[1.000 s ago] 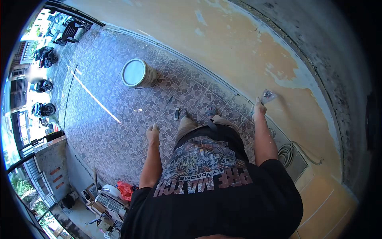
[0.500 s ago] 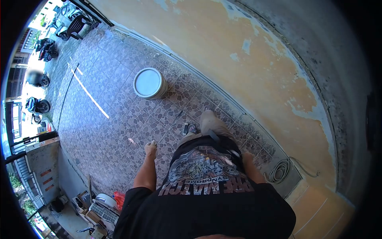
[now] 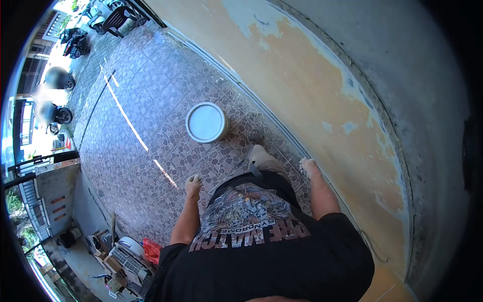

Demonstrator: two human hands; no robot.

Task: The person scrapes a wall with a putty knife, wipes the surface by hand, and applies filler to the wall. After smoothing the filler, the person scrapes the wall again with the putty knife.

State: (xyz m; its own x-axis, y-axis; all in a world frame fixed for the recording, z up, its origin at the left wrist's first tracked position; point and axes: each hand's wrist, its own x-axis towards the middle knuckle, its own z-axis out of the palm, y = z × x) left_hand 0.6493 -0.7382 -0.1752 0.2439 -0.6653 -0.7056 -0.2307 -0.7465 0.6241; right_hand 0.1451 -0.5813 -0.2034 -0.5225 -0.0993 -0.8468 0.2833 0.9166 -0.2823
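Note:
My left hand [image 3: 193, 185] hangs above the tiled floor, left of my body. Its fingers are curled in and nothing shows sticking out of them. To the right, near the foot of the wall, my right hand [image 3: 308, 168] hangs with its fingers curled, pale smudges on them and nothing visible in its grip. A round bucket [image 3: 205, 123] with a pale, flat top stands upright on the floor ahead of me. Both hands are apart from it. One foot [image 3: 256, 136] shows just beyond my knee, close to the bucket.
A yellow wall [image 3: 302, 85] with peeling paint runs along the right. A hose [image 3: 372, 249] lies at its base. At lower left sit a red plastic bag [image 3: 151, 250] and piled clutter. A dark chair [image 3: 116, 21] and several motorbikes stand at the far left.
The bucket appears nearer and lower in view as I step forward. My right hand has swung forward into sight from beside my hip. My left hand stays curled at my side.

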